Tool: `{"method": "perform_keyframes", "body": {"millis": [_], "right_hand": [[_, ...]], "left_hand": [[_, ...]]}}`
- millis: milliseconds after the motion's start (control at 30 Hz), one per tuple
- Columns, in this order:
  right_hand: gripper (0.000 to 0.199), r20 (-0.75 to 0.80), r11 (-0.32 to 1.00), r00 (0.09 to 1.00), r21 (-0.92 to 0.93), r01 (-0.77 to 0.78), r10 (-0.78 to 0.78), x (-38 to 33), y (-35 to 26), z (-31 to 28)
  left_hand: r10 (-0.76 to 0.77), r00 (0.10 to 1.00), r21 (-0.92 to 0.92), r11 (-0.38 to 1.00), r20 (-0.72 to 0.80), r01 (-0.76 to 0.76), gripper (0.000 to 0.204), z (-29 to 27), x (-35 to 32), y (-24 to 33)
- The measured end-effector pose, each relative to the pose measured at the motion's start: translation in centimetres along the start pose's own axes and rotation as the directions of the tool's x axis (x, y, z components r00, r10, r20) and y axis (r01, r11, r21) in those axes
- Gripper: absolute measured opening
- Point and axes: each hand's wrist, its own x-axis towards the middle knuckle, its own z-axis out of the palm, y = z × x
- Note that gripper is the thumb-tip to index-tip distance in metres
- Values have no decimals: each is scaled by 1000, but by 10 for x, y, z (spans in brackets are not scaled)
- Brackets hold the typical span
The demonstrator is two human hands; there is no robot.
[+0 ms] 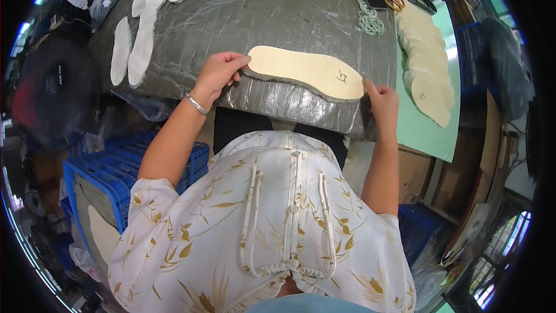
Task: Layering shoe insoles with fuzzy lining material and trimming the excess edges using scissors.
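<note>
- A cream insole [304, 71] is pinched at left by the left hand [219, 73].
- Its right end is pinched by the right hand [383, 104].
- More insoles [427, 69] are piled right.

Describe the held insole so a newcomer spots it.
Find the dark table. Over its near edge, the left hand and right hand hold a cream insole. Of all the insoles, it alone is held, grey fuzz edging its near side.

Handwriting [341, 76] marks the held insole [298, 71] and stacked insole [432, 102].
</note>
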Motion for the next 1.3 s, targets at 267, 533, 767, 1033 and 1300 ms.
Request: {"method": "perform_keyframes", "body": {"millis": [267, 533, 767, 1033, 1300], "right_hand": [[75, 171, 637, 621, 55, 769, -765, -38, -122, 56], [81, 522, 599, 497, 32, 800, -693, -34, -152, 113], [74, 467, 634, 535, 74, 769, -704, -38, -159, 116], [76, 469, 668, 557, 101, 737, -686, -35, -161, 115], [76, 511, 656, 553, 28, 754, -658, -35, -161, 121]], "left_hand": [[57, 997, -58, 997, -51, -59, 24, -1, -2, 2], [130, 990, -69, 989, -55, -134, 23, 8, -1, 1], [309, 899, 67, 950, -311, -304, 45, 6, -9, -20], [48, 984, -91, 994, -171, -64, 48, 9, 2, -18], [47, 983, -110, 992, -179, -67, 39, 9, 7, -22]]}}
